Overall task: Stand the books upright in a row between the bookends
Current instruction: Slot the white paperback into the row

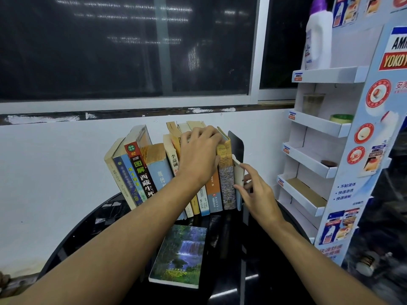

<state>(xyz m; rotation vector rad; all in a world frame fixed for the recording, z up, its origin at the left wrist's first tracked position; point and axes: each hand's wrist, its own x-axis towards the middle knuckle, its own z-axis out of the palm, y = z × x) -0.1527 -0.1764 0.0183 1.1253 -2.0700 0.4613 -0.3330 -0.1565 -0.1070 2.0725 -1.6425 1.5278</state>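
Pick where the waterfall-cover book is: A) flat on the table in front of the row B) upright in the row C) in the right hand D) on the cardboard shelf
A: the waterfall-cover book lies flat, cover up, on the black table in front of the row of books; the left hand and right hand are both at the row.

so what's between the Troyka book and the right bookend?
A thin pale book, pinched by the right hand, sits between the Troyka book and black bookend, seen in the head view.
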